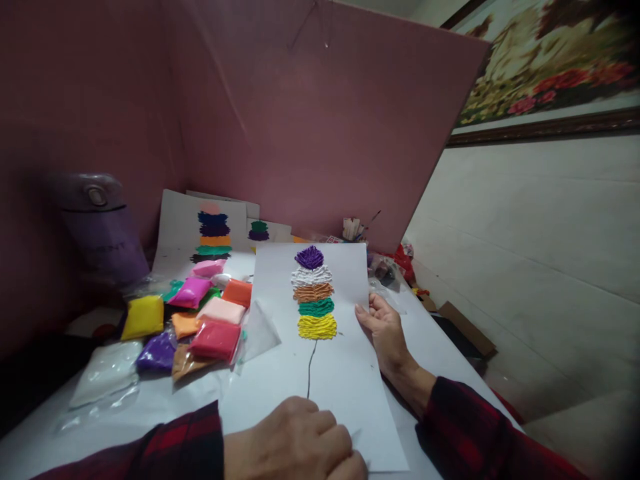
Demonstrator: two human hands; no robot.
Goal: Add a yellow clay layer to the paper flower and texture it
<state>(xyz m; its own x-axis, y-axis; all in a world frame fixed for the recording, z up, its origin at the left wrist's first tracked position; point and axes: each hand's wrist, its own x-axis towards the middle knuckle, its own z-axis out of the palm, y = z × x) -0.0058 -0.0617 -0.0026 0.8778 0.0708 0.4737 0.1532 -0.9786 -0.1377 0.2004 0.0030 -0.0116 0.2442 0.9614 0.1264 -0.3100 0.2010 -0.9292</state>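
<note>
A white sheet of paper lies before me, its far part tilted up. Down its middle run textured clay bands in purple, white, orange-brown, green and yellow. From the yellow band a thin dark line runs toward me. My right hand pinches the sheet's right edge, thumb on top. Over the lower part of the sheet, my left hand is closed with curled fingers. A faint pale tip shows beside its knuckles; what it holds is hidden.
Soft clay packets in several colours lie on the table at left, near a purple bottle. Behind stand more sheets with coloured bands, against a pink panel. A small cup with brushes stands at the back.
</note>
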